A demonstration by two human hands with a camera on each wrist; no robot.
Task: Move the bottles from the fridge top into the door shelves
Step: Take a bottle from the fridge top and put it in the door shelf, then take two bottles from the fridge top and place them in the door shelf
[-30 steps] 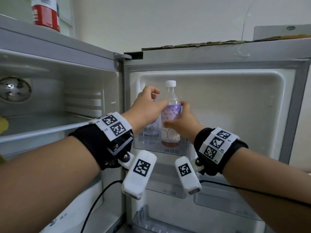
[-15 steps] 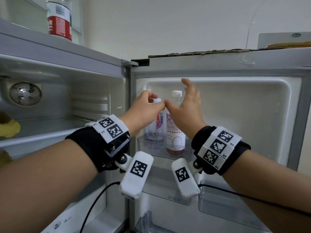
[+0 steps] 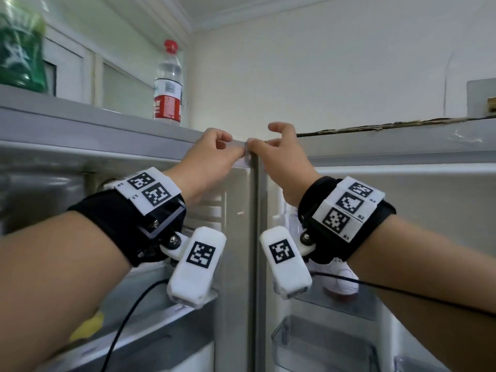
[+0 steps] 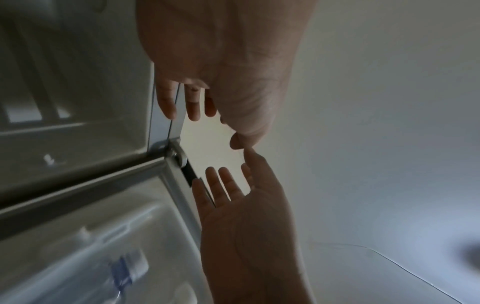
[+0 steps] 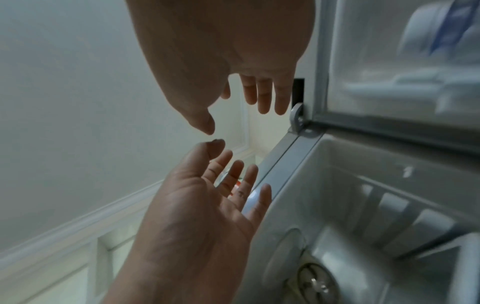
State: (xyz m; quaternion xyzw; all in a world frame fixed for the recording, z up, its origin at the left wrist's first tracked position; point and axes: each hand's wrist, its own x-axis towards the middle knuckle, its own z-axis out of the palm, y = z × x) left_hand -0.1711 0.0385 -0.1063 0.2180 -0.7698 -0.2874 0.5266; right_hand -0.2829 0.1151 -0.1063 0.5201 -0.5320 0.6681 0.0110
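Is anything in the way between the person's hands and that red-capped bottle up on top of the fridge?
Nothing visible. The left hand and right hand are raised, empty, at the fridge's top front edge. The red-capped bottle stands upright just behind that edge, up and left of the hands, with only open air between. A green bottle stands far left, out of the path.

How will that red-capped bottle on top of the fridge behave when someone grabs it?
The red-capped bottle looks like thin clear plastic, so it will probably flex under the fingers rather than break. It stands tall and narrow on the fridge top, so a sideways nudge could tip it. How full it is cannot be told.
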